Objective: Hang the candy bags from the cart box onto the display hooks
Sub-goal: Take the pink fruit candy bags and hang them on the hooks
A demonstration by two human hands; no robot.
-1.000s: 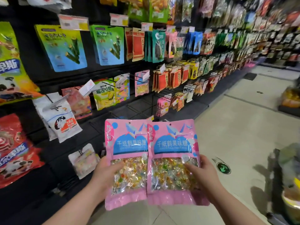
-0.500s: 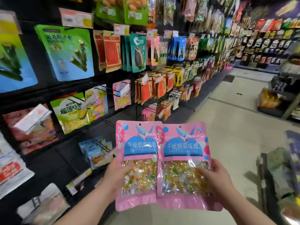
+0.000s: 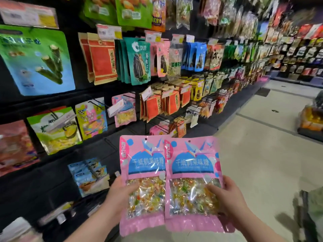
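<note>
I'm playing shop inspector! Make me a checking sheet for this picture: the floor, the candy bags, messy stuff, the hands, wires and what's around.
Surface: pale tiled shop floor.
Job's things: two pink plastic candy bags with clear windows, the left bag and the right bag, side by side, not yet hung; black wire display hooks jut from the wall.
Clutter: nothing seen.
Hands: left hand grips the left bag; right hand grips the right bag.
Cables: nothing seen.
Surroundings: hanging snack packets fill the wall; blurred dark shape at the right edge, cannot tell what.
</note>
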